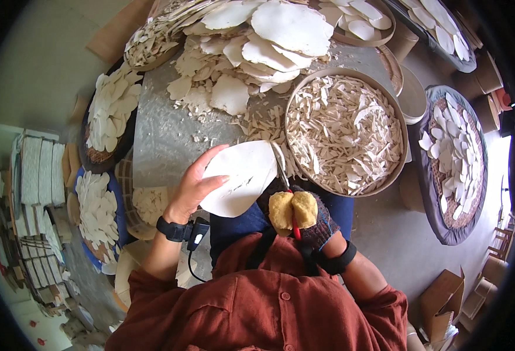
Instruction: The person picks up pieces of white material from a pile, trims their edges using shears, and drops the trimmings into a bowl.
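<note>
My bare left hand (194,186) grips a thin, flat white slice (240,178) with a rounded outline, thumb on top and fingers underneath. A few small dark slits mark the slice's face. In my right hand (323,227), which wears a dark knitted glove, is a pair of shears (282,165). Thick yellow foam padding (281,212) wraps their handles, with red showing between the pads. The curved metal blades reach the slice's right edge; whether they touch it I cannot tell. Most of the gloved fingers are hidden behind the foam.
A grey metal table (161,137) lies ahead, with a heap of large white slices (289,28) at its far side. Beside the shears stands a round tub (405,140) full of white trimmings. Slices (114,111) fill round trays at left; more slices (457,155) lie on the right.
</note>
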Available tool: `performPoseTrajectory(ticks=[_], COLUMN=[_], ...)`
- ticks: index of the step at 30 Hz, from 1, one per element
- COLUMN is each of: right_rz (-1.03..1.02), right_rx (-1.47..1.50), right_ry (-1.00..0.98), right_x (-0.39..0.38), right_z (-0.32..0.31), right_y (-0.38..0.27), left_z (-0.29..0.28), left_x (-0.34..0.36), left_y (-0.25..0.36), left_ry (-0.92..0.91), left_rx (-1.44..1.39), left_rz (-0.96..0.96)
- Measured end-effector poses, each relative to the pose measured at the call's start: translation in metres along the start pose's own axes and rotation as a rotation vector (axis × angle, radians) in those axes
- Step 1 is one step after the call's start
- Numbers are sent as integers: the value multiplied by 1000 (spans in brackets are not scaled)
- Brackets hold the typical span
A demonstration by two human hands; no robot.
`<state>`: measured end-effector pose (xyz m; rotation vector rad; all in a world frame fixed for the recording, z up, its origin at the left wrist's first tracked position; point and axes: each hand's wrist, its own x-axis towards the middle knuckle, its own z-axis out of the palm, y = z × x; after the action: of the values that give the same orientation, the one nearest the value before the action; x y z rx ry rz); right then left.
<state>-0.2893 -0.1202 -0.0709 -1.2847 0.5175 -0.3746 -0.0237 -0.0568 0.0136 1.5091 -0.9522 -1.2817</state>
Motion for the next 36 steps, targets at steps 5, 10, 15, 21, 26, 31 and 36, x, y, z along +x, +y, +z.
performPoseTrajectory(ticks=[5,10,15,21,26,31,36], right_rz=[-118,-15,-48,24,82,61,212], right_rx=[-320,310,-35,96,1090,1072,685], right_ry=[-62,0,-45,-92,-145,-110,-175], right_x=[2,4,-1,-1,16,25,13], right_z=[0,5,-4,-5,15,19,5], right_y=[0,11,4,-7,17,20,-18], left_z=[-4,-9,-30,-48,-38,-38,-60], left_x=[-2,-1,6,8,8,7,6], left_y=[2,11,23,38,35,35,45], left_ry=[14,-73,-196,-280,-170,-146,-266], left_rx=[8,22,91,34,-11,52,72], left_rz=[32,45,61,-57,-7,39,-42])
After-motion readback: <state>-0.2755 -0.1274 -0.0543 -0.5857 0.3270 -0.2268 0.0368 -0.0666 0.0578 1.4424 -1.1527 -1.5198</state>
